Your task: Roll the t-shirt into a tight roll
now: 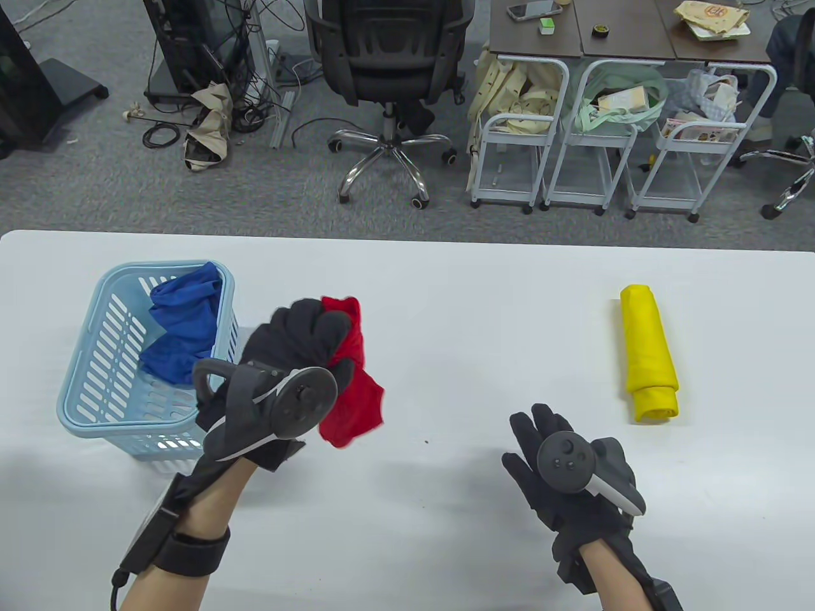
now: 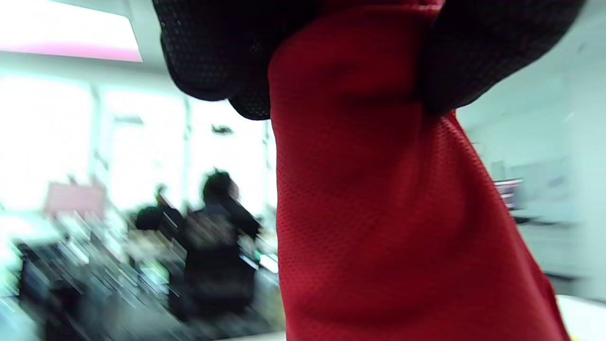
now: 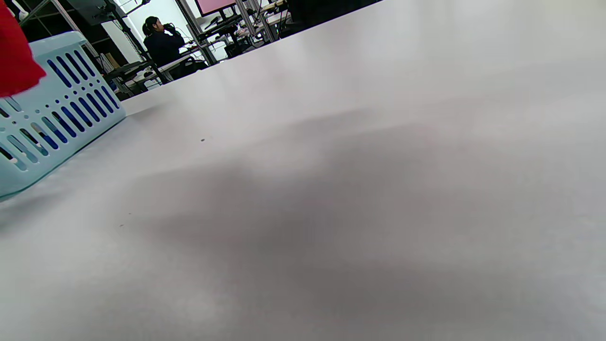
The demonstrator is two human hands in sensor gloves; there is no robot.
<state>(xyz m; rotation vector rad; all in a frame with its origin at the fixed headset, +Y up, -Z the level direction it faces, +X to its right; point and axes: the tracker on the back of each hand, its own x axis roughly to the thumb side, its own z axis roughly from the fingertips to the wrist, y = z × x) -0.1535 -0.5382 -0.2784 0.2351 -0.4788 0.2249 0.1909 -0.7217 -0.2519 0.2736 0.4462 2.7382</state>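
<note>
From the table view, a white counter [image 1: 446, 305] stands before a grey carpeted floor with an office chair [image 1: 387, 76] and wheeled carts [image 1: 560, 140]; on it a pale blue basket [image 1: 83, 382] holds a blue garment [image 1: 181, 328], a rolled yellow shirt [image 1: 648, 353] lies well apart to the right, the left hand [image 1: 286, 382] lifts a crumpled red t-shirt [image 1: 353, 382] just beside the basket, and the right hand [image 1: 560, 471] hovers with fingers straight, holding nothing. The left wrist view shows a blurred bright room behind red mesh cloth [image 2: 393, 213] hanging from curled gloved fingers [image 2: 213, 52] that grip it. The right wrist view shows bare counter [image 3: 355, 189], the basket's slotted wall [image 3: 52, 109] and a red corner [image 3: 16, 61] at the left edge.
</note>
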